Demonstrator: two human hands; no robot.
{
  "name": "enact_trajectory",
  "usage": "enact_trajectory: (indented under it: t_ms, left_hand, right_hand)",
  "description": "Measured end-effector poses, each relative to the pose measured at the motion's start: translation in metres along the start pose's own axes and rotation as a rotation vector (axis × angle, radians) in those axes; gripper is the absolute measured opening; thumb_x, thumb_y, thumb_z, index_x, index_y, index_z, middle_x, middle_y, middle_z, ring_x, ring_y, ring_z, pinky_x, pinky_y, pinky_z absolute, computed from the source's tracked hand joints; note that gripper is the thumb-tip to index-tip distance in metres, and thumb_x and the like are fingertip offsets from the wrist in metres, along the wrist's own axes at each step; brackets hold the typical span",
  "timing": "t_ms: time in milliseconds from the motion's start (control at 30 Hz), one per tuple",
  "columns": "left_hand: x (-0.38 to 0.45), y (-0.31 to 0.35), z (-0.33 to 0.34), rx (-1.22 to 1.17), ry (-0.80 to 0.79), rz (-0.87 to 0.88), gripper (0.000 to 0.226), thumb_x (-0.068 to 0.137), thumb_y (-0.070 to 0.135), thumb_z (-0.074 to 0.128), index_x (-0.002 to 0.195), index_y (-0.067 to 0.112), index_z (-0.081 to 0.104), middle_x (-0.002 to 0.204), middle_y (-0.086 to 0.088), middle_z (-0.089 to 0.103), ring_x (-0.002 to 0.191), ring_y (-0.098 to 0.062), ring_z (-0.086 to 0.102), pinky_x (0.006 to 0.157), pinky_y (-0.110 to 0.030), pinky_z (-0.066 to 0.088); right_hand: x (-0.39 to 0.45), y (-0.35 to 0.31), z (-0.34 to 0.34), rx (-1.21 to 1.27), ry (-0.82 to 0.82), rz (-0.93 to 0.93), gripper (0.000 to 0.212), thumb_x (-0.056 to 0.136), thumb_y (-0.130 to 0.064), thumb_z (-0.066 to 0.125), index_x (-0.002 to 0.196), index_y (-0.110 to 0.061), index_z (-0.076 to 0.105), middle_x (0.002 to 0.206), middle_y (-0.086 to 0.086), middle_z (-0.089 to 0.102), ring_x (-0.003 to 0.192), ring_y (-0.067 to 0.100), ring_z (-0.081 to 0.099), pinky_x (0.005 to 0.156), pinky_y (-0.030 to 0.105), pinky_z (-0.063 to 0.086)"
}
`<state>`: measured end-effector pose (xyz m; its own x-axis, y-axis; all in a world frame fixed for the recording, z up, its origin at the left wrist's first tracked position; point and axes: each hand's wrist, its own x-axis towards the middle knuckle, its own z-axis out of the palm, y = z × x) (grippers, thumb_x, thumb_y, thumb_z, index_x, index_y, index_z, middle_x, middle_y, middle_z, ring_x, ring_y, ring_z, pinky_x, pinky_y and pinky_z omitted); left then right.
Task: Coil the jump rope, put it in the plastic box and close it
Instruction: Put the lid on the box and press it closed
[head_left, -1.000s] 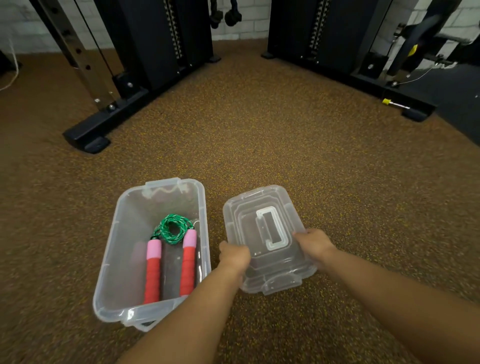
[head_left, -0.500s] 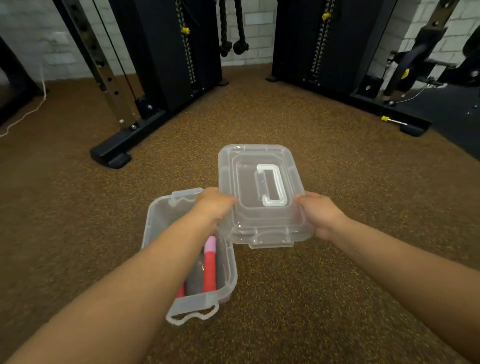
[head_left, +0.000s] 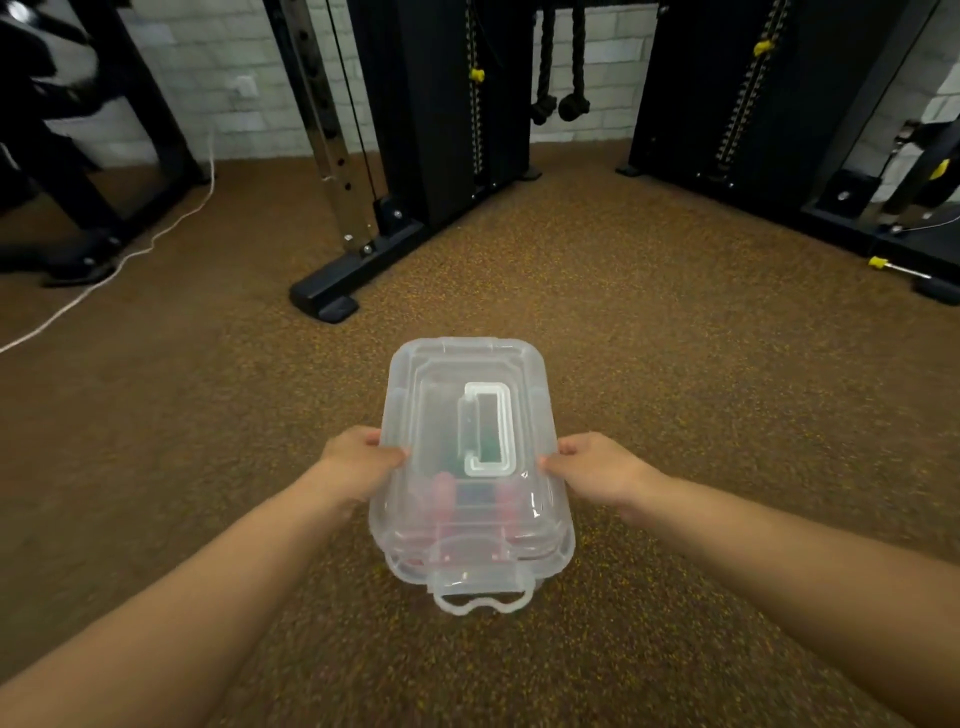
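On the speckled brown gym floor (head_left: 675, 364), near black weight machines (head_left: 447, 104), the clear lid (head_left: 467, 431) sits over the plastic box (head_left: 410, 564). The left hand (head_left: 358, 462) and right hand (head_left: 597, 467) clamp the lid's two long edges. The jump rope (head_left: 441, 493) shows blurrily inside, pink handles nearest.

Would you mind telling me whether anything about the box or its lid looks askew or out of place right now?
Nothing is damaged or spilled. The lid, gripped at its sides by the left hand and right hand, sits over the box, but the near latch sticks out, apparently unclipped.
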<state>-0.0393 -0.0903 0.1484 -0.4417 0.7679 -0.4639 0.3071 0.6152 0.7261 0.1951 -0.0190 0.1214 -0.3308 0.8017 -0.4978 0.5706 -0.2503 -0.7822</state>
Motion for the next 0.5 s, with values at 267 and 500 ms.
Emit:
enact_trajectory:
  t_ms: [267, 500]
  left_hand:
    - [0.002, -0.025, 0.005, -0.075, -0.104, -0.077, 0.011, 0.083, 0.009, 0.066, 0.092, 0.014, 0.068, 0.099, -0.010, 0.073, 0.091, -0.026, 0.070, 0.089, -0.046, 0.055]
    - [0.017, -0.034, 0.004, -0.147, -0.081, -0.119, 0.013, 0.083, 0.001, 0.064, 0.095, 0.002, 0.067, 0.099, -0.017, 0.072, 0.090, -0.030, 0.070, 0.084, -0.046, 0.057]
  right_hand:
    - [-0.004, 0.010, 0.005, 0.016, 0.022, 0.003, 0.028, 0.085, -0.006, 0.061, 0.107, -0.022, 0.069, 0.104, 0.001, 0.074, 0.095, 0.017, 0.071, 0.089, 0.039, 0.057]
    - [0.008, 0.020, 0.007, 0.098, -0.008, 0.069, 0.052, 0.082, -0.007, 0.067, 0.131, -0.014, 0.053, 0.108, 0.006, 0.073, 0.094, 0.021, 0.071, 0.088, 0.044, 0.057]
